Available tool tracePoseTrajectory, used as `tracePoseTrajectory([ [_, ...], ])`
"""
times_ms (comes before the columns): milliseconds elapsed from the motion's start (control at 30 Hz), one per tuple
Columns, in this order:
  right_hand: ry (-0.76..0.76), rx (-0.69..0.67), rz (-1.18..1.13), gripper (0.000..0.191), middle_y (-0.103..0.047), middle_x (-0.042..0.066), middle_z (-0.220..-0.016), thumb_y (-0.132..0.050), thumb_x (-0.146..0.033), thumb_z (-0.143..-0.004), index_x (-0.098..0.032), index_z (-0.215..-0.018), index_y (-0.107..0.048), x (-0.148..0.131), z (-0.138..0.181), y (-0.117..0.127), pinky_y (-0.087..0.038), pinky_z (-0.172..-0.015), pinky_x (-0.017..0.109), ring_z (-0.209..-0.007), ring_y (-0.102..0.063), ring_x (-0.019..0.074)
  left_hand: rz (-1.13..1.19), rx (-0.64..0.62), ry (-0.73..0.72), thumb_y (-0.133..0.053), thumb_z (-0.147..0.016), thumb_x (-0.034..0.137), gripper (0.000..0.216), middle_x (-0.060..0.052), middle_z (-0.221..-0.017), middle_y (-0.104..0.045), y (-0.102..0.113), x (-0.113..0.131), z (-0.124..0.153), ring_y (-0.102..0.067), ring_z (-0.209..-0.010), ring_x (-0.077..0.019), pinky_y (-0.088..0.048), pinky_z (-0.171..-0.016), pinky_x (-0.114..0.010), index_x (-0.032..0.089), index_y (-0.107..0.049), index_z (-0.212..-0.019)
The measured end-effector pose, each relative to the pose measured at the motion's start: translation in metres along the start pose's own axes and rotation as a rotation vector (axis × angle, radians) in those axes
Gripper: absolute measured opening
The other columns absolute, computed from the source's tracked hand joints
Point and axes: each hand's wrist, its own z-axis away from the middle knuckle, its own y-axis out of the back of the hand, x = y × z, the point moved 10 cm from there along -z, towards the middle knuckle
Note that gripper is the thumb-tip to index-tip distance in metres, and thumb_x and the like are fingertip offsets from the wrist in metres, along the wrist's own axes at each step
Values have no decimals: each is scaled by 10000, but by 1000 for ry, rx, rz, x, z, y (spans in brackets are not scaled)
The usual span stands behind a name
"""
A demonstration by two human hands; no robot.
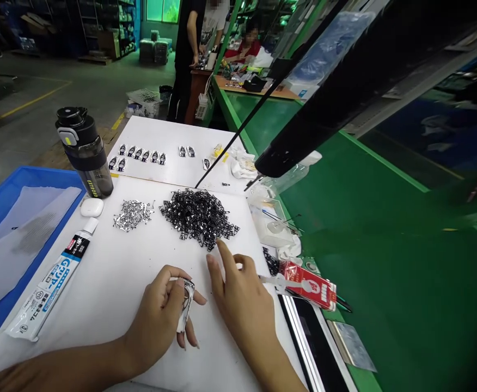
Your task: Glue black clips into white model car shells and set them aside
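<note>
1. Silvery part [186, 306] is pinched between the thumb and fingers of the left hand [160, 310], just above the white tabletop [120, 294].
2. With that part as the dial's centre, the right hand [244, 294] is near three o'clock, thumb and forefinger apart; I can't tell whether its curled fingers grip the pale strip [279, 281] showing beside it.
3. At twelve lies a pile of black pieces [200, 215], close to the right fingertips; at eleven, a smaller silver heap [133, 215].
4. Around nine to ten are a blue-and-white tube [56, 280] and a blue tray [38, 177]; a drinks bottle [85, 155] stands at eleven.
5. A red box [299, 280] sits at three; a thick black bar [304, 122] overhangs from one.
6. Green bench surface [385, 305] runs along the right; far off at twelve stands a person in dark clothes [187, 51].
</note>
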Motion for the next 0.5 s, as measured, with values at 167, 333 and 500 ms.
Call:
tracePoseTrajectory([
  [167,-78,-152,17,291,-576,42,-922,-635,-450,-1048,-270,-1245,-752,11,-1,-26,-357,-514,257,-621,-541,164,11,-8,-29,-732,-902,675,453,-106,-1055,-803,-3,3,-3,-750,-552,-204,-484,-430,-280,264,-624,-1058],
  [333,-160,30,-259,383,-674,67,-1011,-657,-521,-989,-225,-1232,-677,20,5,5,-534,-558,316,-632,-632,171,-11,-29,-61,-731,-915,633,461,-108,-1121,-761,-4,5,-2,-782,-669,-220,-552,-495,-304,258,-598,-1149],
  [500,-293,187,-701,474,-759,48,-868,-784,-559,-958,-237,-1231,-567,16,12,53,-548,-496,288,-596,-687,185,-6,-85,-31,-760,-917,558,431,-101,-1149,-723,-8,4,-2,-797,-757,-232,-593,-548,-319,253,-601,-1177],
])
